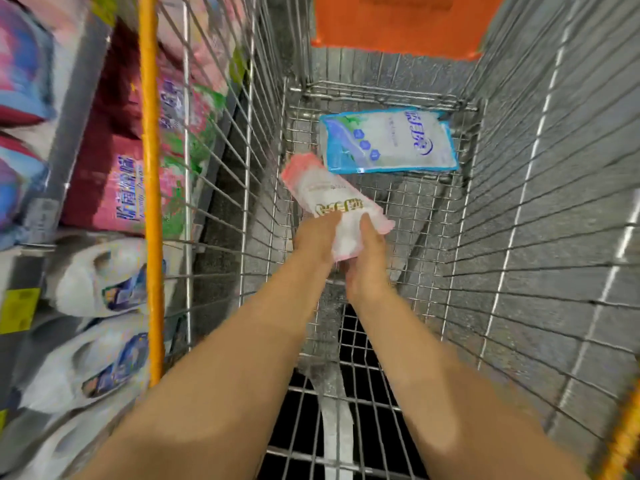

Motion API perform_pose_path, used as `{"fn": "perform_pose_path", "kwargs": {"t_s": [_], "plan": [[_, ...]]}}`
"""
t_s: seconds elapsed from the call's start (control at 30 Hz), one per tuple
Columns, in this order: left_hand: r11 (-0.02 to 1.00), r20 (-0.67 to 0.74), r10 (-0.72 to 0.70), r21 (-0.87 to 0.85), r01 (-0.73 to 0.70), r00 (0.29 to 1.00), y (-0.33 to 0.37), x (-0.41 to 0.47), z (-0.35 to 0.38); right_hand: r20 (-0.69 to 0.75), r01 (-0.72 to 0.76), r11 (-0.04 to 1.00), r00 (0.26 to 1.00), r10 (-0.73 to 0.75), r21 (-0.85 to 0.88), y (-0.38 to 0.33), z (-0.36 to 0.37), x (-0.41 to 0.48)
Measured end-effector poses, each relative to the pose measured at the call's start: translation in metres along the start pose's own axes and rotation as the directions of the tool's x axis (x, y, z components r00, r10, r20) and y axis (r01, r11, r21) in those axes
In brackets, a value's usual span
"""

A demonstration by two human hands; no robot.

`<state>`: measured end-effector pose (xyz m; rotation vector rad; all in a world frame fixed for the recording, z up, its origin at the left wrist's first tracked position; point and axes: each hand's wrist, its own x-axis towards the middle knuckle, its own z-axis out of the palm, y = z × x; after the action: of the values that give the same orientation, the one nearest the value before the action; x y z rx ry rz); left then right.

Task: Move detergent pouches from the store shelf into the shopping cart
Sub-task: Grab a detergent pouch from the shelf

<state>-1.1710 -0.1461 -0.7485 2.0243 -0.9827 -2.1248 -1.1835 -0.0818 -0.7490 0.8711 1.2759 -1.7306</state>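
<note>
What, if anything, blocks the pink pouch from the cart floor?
Nothing visible. The pink pouch, gripped by the left hand and right hand, is inside the cart over bare wire floor. The blue pouch lies farther ahead on the floor.

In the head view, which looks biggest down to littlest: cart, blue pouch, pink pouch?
1. Cart, by far.
2. Blue pouch and pink pouch look about alike; the pink one is nearer the camera and tilted, so I won't rank them.
</note>
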Motion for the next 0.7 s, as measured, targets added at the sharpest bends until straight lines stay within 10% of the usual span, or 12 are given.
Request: {"fn": "perform_pose_path", "kwargs": {"t_s": [0.1, 0.5, 0.7], "plan": [[0.994, 0.106, 0.102, 0.021, -0.105, 0.989, 0.013, -0.041, 0.003, 0.146, -0.09, 0.995, 0.986, 0.084, 0.036, -0.012, 0.017, -0.034], [0.938, 0.522, 0.041, 0.274, -0.213, 0.852, 0.061, -0.21, -0.102, 0.21, 0.473, 0.736, 0.88, -0.427, -0.484, -0.057, 0.029, -0.224], [0.564, 0.387, 0.552, 0.478, -0.673, 0.738, 0.094, -0.285, -0.183, 0.516, 0.733, 0.368, 0.671, -0.533, -0.572, -0.088, 0.041, -0.358]]}}
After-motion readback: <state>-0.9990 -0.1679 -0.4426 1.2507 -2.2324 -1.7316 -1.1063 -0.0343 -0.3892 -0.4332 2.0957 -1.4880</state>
